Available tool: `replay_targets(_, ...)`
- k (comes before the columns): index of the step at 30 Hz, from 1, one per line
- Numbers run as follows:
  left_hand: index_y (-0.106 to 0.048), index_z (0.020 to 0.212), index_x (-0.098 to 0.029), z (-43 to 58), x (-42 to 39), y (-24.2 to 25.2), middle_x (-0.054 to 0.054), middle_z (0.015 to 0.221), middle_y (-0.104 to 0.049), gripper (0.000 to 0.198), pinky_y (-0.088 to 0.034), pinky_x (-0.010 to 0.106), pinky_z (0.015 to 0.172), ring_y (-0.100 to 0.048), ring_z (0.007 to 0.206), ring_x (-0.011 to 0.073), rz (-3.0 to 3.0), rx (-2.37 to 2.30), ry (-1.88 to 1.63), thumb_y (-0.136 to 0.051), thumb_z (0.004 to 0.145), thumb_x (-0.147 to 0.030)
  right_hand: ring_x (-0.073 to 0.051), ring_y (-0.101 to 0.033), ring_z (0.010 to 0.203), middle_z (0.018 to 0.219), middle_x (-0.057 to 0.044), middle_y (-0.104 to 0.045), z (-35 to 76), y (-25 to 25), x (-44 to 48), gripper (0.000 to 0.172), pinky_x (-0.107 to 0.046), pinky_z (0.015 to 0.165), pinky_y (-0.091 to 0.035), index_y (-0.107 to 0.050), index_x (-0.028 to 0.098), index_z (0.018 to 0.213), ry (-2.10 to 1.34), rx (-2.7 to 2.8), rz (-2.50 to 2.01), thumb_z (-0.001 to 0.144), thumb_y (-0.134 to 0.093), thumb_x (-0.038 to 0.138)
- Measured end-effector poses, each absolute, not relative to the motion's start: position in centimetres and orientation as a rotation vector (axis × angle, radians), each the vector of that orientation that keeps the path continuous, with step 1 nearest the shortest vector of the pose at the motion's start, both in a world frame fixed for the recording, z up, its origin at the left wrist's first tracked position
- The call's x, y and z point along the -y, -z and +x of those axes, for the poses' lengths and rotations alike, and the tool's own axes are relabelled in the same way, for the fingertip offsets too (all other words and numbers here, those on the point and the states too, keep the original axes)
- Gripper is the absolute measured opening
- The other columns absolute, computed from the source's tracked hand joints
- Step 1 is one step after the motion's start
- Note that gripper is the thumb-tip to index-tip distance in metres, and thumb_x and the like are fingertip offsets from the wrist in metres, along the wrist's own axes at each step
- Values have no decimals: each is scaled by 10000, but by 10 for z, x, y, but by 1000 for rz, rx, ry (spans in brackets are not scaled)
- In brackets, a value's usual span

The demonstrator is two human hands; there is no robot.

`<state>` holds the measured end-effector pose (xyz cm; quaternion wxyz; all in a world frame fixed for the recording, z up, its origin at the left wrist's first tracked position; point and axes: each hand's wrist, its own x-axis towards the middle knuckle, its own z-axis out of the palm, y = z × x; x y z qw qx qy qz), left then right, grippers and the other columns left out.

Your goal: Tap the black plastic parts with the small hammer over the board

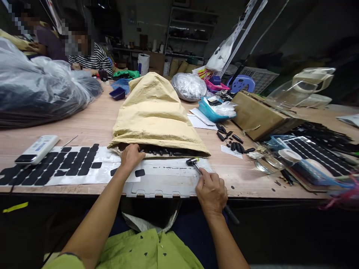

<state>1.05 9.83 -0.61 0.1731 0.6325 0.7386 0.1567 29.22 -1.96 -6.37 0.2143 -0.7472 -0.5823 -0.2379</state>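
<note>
A yellow paper sack point(153, 116) lies on the table with its mouth facing me, and dark small parts point(165, 152) show inside the opening. At the left of that mouth is my left hand point(131, 155), its fingers curled in at the lip; a dark bit shows by the fingertips, too small to name. My right hand point(211, 190) is wrapped around a small hammer point(196, 166), whose head rests low over a pale board point(168, 181) at the table's edge. The hammer's dark handle end sticks out below my wrist.
Left are a white sheet of black stickers point(75, 162), a white boxy device point(37, 149) and a large plastic bag point(42, 86). Right are loose black handle-like parts point(234, 144), a cardboard box point(260, 116) and a blue tray point(214, 110). Two people sit at the far left.
</note>
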Motion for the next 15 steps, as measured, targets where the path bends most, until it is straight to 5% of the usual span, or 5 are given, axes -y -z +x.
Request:
replay_targets(8, -708, 918, -216, 39, -37, 13, 35, 893, -666, 137, -415, 344, 801, -564, 898, 216, 2202, -1396, -590, -656, 805, -273, -185, -427, 791, 870, -59, -571, 290, 60, 20, 303, -310, 668, -265, -689, 216, 1162, 528, 1574, -2115, 905, -530, 239)
replay_targets(15, -732, 949, -221, 40, -39, 28, 24, 877, -634, 211, -408, 338, 799, -546, 898, 211, 2123, -1324, -606, -718, 747, -281, -204, -473, 831, 885, -73, -604, 295, 56, 20, 273, -316, 706, -327, -712, 198, 1109, 348, 1597, -2130, 921, -517, 235)
